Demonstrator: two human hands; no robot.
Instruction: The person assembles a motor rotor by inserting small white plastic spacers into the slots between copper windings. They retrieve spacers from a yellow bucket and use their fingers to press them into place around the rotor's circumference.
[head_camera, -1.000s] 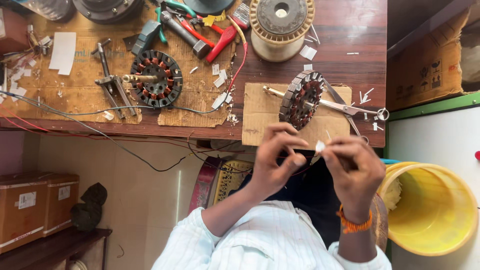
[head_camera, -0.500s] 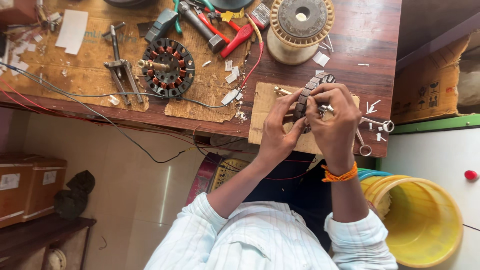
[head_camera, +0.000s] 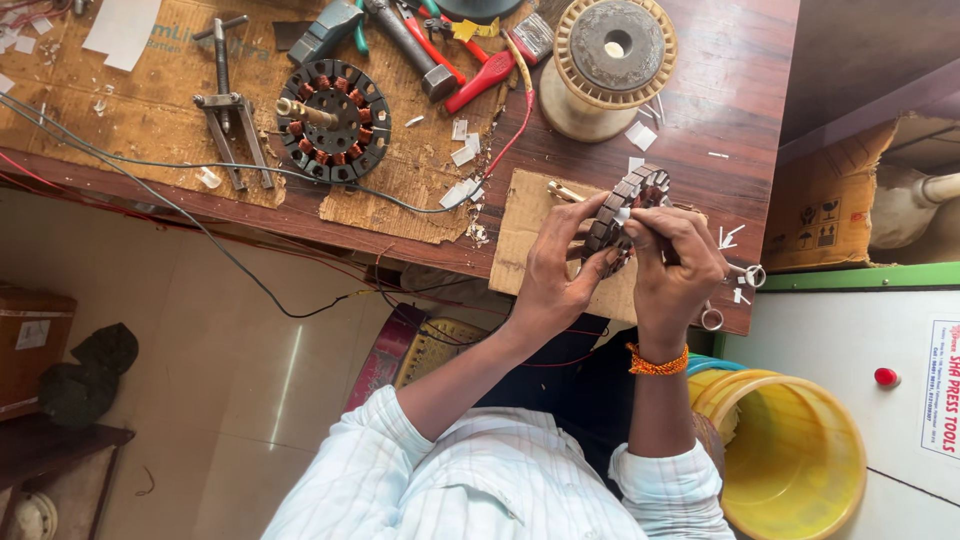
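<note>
- Now both hands are down on the bare stator core (head_camera: 628, 205), which a second ago lay alone while they worked a white slip above the lap.
- So I judge the slip is going into a slot.
- My left hand (head_camera: 552, 272) is clamped on the core's near edge over the cardboard pad (head_camera: 518, 225).
- My right hand (head_camera: 672, 265) has its fingers pinched together at the top.

A second stator wound with copper coils (head_camera: 333, 121) lies on torn brown cardboard (head_camera: 150, 120) on the wooden worktop (head_camera: 730, 90), just beside a metal puller tool (head_camera: 228, 100). Farther along lie a hammer (head_camera: 410, 45), red-handled pliers (head_camera: 480, 80) and a large spool with a cream flange (head_camera: 610, 60), with small white paper slips (head_camera: 460, 155) scattered between them. Below the worktop's edge a yellow bucket (head_camera: 800, 470) stands near a brown carton (head_camera: 830, 210).
</note>
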